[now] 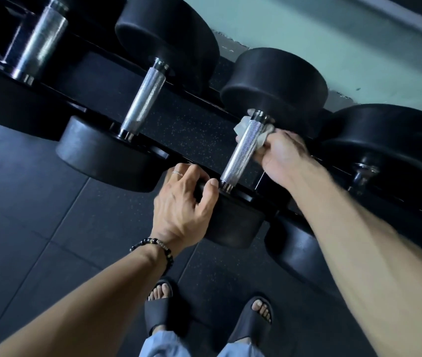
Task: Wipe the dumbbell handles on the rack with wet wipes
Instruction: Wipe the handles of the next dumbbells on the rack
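No readable text anywhere (dumbbells bear none).

The right hand [280,155] hid most of the wet wipe [261,135], its fingertips tucked behind the knurled handle [243,148]. The left hand [181,202] covered part of the near weight head [233,222]. The rack's [199,99] ends ran past both picture edges, and the leftmost dumbbell [37,42] was cut off at the top.

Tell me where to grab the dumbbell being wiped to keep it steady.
Grip the near weight head, from the front and above, as the left hand does. It sticks out past the rack rail, and this leaves the handle free for the right hand with the wipe.
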Demonstrator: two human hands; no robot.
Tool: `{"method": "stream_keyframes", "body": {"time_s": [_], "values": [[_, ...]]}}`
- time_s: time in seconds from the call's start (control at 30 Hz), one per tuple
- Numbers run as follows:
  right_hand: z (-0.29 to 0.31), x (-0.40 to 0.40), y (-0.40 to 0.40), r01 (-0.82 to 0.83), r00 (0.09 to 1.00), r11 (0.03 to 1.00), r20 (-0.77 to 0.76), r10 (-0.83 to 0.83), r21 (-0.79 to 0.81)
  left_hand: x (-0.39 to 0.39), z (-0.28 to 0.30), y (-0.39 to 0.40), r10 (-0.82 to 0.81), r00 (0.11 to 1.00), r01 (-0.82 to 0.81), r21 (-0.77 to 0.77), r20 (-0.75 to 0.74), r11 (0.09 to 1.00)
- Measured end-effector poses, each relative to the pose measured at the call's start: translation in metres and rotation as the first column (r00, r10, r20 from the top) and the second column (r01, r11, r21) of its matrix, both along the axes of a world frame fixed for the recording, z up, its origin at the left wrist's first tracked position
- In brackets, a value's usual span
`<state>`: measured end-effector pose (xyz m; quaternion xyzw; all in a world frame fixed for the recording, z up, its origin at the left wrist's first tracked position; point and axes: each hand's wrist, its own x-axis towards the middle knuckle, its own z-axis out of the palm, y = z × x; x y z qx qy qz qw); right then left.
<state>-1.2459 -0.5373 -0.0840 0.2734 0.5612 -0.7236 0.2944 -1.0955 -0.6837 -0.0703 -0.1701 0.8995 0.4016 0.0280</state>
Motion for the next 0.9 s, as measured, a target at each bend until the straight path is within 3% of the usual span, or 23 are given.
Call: {"method": "stream_keyframes", "body": {"time_s": [0.03,0.17,0.23,0.33,0.37,0.5,0.53,0.63,0.7,0.77,0.83,0.9], "values": [[0.0,0.006,-0.002,-0.026,1.0,1.0,-0.01,0.026,0.007,0.0,0.0,0.0,-0.002,1.0,0.002,0.001,-0.001,1.0],[-0.004,0.055,0.0,-0.389,0.921,0.908,0.08,0.38,0.157,0.0,0.001,0.0,0.009,1.0,-0.009,0.011,-0.007,1.0],[0.001,0.038,0.002,-0.331,0.943,0.926,0.049,0.328,0.182,0.0,0.001,0.0,-0.002,1.0,0.002,0.007,-0.001,1.0],[0.012,0.004,-0.001,-0.082,0.996,0.99,-0.028,0.085,0.118,-0.001,0.001,0.0,-0.003,1.0,0.003,0.002,0.0,1.0],[0.01,0.008,-0.003,-0.088,0.995,0.987,-0.024,0.092,0.132,-0.001,0.001,0.0,-0.006,1.0,0.006,0.001,0.002,1.0],[0.005,0.051,-0.001,-0.469,0.883,0.853,0.143,0.447,0.231,0.0,0.002,0.0,-0.009,1.0,0.009,-0.016,0.001,1.0],[0.008,0.045,0.001,-0.446,0.895,0.865,0.123,0.429,0.229,0.0,0.002,0.0,-0.007,1.0,0.008,-0.015,0.003,1.0],[0.012,0.008,-0.003,-0.12,0.992,0.974,-0.007,0.123,0.193,0.0,0.001,0.0,-0.01,1.0,0.01,-0.007,-0.009,1.0],[0.012,0.007,-0.01,-0.06,0.995,0.962,-0.06,0.079,0.266,0.0,0.0,0.0,-0.004,1.0,0.004,-0.013,-0.003,1.0],[0.006,0.033,-0.002,-0.257,0.947,0.88,-0.074,0.311,0.4,-0.001,0.0,0.0,-0.003,1.0,0.003,-0.009,-0.003,1.0],[0.011,0.063,0.012,-0.455,0.83,0.692,-0.014,0.557,0.561,0.0,0.001,0.0,-0.01,1.0,0.01,-0.011,0.007,1.0],[0.022,0.074,0.027,-0.439,0.768,0.579,-0.048,0.638,0.687,-0.001,0.003,0.0,-0.031,0.999,0.031,0.003,0.027,1.0]]}}
